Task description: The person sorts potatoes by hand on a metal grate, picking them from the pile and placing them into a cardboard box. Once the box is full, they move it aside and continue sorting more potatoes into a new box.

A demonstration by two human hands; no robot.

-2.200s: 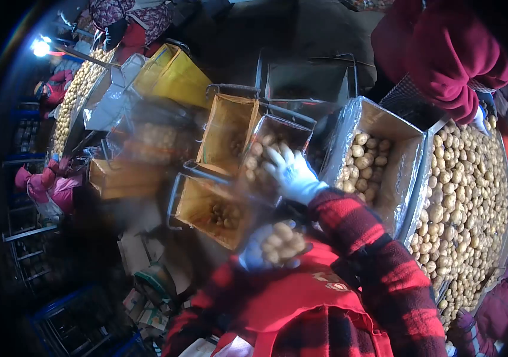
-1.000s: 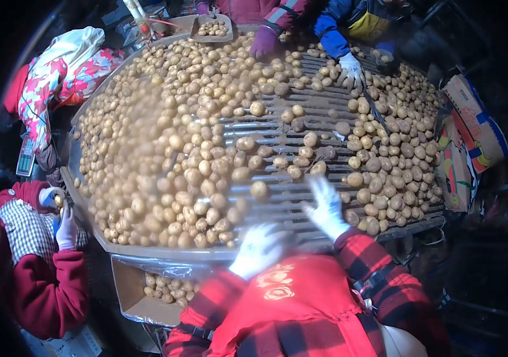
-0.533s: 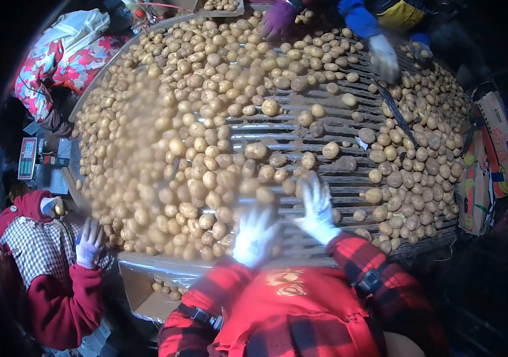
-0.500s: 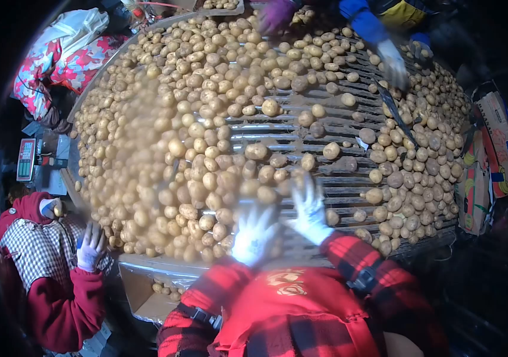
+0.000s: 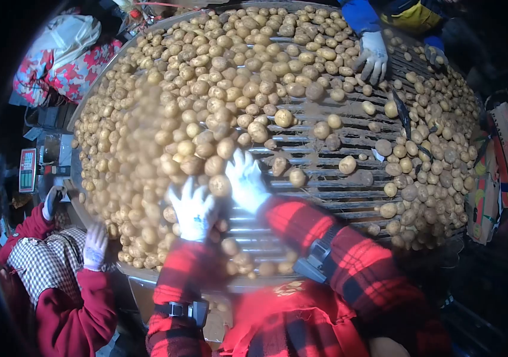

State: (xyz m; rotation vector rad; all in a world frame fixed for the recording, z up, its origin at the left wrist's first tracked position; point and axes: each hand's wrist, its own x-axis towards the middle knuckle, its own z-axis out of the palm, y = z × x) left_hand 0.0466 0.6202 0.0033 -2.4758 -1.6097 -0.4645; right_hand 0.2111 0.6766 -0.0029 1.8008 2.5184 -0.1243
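Note:
My left hand [image 5: 193, 211], in a white glove, has its fingers spread against the near side of a large heap of potatoes [image 5: 206, 98]. Just right of it and farther forward, my right hand [image 5: 245, 183], gloved the same way, lies with fingers apart at the heap's right edge. A brownish potato [image 5: 219, 185] sits between the two hands. Neither hand grips a potato that I can make out. Under and right of my right hand, bars of the slatted table [image 5: 319, 172] show, with a few single potatoes on them.
A second potato pile [image 5: 426, 172] lies at the right, beside cardboard boxes [image 5: 491, 178]. At the far side a co-worker's gloved hand [image 5: 374, 56] reaches over the slats. Another co-worker's gloved hand [image 5: 94, 245] is at the left edge, near a scale display [image 5: 27, 169].
Both my hands have moved left and forward, and potatoes at the heap's edge have shifted left. The far co-worker's blue-sleeved hand has moved left; the purple-gloved hand has left the view.

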